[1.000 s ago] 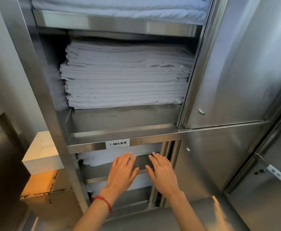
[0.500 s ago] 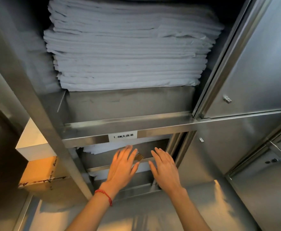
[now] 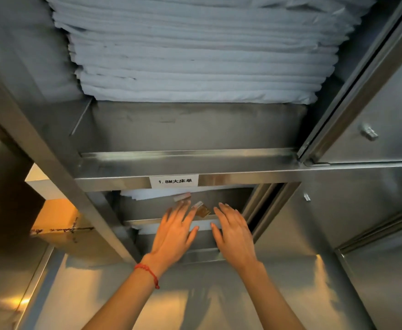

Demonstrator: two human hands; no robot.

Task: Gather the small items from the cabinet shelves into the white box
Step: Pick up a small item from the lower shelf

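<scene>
A small amber item (image 3: 203, 210) with a pale cap lies on the lower shelf (image 3: 147, 221) of the steel cabinet (image 3: 52, 163), near the front edge of that shelf and about in its middle. Just behind it, a little to the left, lies a second small item (image 3: 182, 196), pale and pinkish; what it is cannot be told. The white box (image 3: 44, 185) stands outside the cabinet on the left, on top of a brown carton (image 3: 54, 216), well apart from both items. The person's left hand (image 3: 173, 234) and right hand (image 3: 234, 236) reach side by side into the lower opening, palms down. The fingers of both hands are straight and a little spread, so each grip is wide and holds nothing. The amber item shows in the gap between the two hands, just beside the left fingertips (image 3: 183, 204); whether they touch it cannot be told. The left wrist carries a red string bracelet (image 3: 147, 272). At the back of the lower shelf lies some folded white linen (image 3: 152, 194). On the front edge of the shelf above is a white label (image 3: 173, 181) with printed characters. That upper shelf (image 3: 195, 129) carries a tall stack of folded white sheets (image 3: 200, 55), set toward its back. To the right is a closed steel door (image 3: 385, 103) with a small knob (image 3: 369, 132).
</scene>
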